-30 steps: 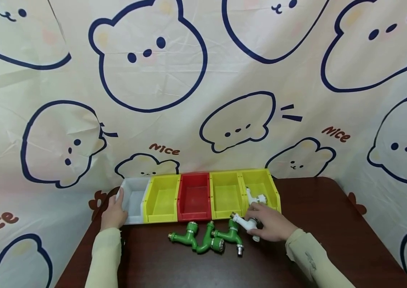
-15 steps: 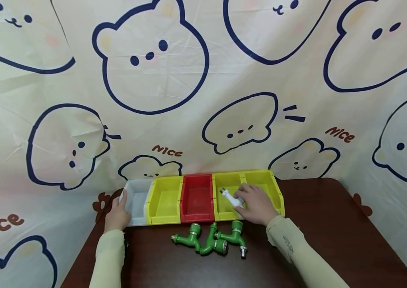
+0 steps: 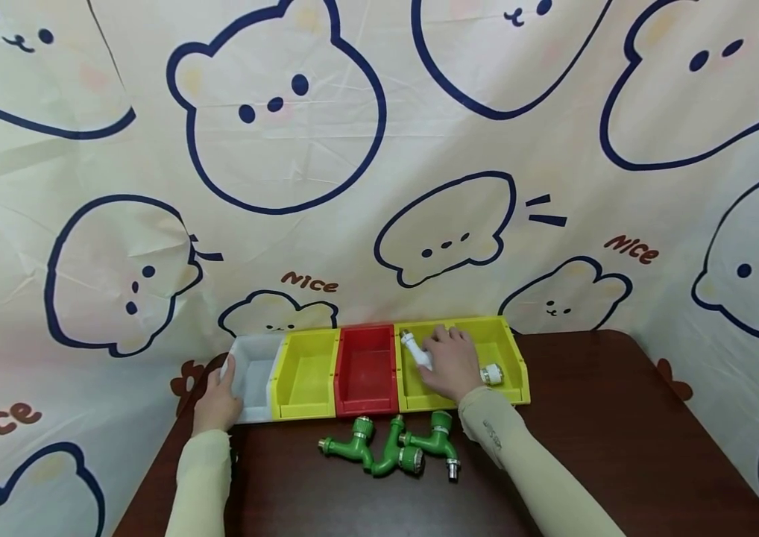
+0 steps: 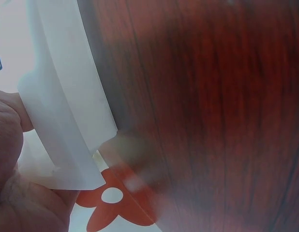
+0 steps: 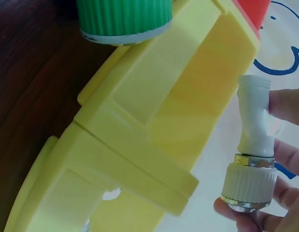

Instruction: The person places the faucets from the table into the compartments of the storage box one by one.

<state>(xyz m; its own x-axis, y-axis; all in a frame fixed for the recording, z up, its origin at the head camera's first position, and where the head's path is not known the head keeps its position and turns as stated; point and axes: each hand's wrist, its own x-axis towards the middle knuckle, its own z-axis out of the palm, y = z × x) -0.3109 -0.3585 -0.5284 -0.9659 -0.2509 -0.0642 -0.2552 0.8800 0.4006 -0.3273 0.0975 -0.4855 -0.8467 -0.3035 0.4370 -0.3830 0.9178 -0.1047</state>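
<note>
White tap (image 3: 416, 349) brought by right hand (image 3: 449, 363) to fourth bin (image 3: 423, 400) from left

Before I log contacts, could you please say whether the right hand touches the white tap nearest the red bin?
Touching: the right wrist view shows the right hand gripping the white tap, fingers against it.

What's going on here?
A person works at a row of bins. The right hand holds a white tap over the yellow bin second from the right. The left hand grips the side of the whitish bin at the left end. Another white tap is in the rightmost yellow bin. Three green taps lie on the table in front.
</note>
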